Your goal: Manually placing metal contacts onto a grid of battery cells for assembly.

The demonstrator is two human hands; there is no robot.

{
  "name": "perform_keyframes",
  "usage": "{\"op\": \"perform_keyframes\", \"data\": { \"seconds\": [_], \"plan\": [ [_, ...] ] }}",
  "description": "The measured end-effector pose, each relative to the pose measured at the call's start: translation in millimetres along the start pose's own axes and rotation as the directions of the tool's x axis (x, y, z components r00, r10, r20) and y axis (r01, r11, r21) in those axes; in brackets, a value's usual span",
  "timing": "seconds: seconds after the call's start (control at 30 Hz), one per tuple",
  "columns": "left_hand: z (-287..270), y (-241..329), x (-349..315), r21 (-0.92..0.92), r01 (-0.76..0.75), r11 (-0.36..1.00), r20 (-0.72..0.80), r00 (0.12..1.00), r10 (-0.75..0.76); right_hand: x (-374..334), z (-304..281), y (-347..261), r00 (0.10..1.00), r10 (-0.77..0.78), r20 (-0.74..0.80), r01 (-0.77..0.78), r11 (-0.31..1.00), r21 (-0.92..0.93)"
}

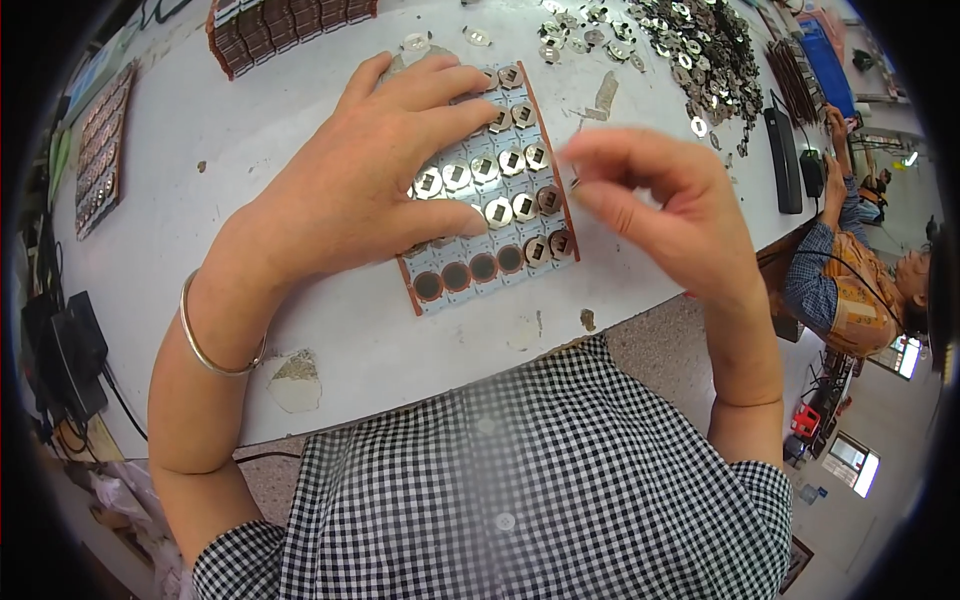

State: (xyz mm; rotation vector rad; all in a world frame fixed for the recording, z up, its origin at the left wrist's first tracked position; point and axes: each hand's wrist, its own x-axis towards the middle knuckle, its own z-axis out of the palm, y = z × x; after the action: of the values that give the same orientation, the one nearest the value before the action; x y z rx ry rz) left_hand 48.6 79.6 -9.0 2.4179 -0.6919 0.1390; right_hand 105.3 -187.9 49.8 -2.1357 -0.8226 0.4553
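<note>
Board: a flat board (487, 268) with brown edges lies on the white table (200, 210), right in front of the person. It has rows of round holes. Many holes hold a shiny round metal piece. The row nearest the person is mostly bare brown holes.
Pile: a big heap of loose metal pieces (700, 50) sits at the far right of the table, well apart from the board. A few more lie scattered near the top middle.
Stacks: brown stacks (280, 25) stand at the far edge, top left. Another brown board (100, 150) lies near the left edge.
Dark things: a long black bar (783, 160) lies at the right edge of the table. Black boxes with wires (65, 360) sit low on the left, off the table.
Other person: someone in a patterned shirt (850, 290) sits far right, apart from the board.
Left hand: the left hand (360, 180) lies flat on the board with fingers spread wide. It covers the top left part. A thin bangle (205, 345) is on the wrist.
Right hand: the right hand (660, 205) hovers just beside the board's right edge. Its fingers are pinched close. It looks blurry, so I cannot tell if it holds a piece.
Shirt: a black and white checked shirt (520, 480) fills the bottom.
</note>
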Motion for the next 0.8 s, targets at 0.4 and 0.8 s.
{"op": "perform_keyframes", "data": {
  "seconds": [0.4,0.8],
  "plan": [
    [-3,3,3,-0.053,-0.01,0.999,-0.001,1.0,0.01,-21,49,-14,0.996,0.041,0.081,-0.051,0.991,0.12],
    [0,3,2,-0.032,0.004,0.999,-0.021,1.0,-0.005,-24,54,-14,0.997,-0.078,0.01,0.079,0.987,-0.142]
  ]
}}
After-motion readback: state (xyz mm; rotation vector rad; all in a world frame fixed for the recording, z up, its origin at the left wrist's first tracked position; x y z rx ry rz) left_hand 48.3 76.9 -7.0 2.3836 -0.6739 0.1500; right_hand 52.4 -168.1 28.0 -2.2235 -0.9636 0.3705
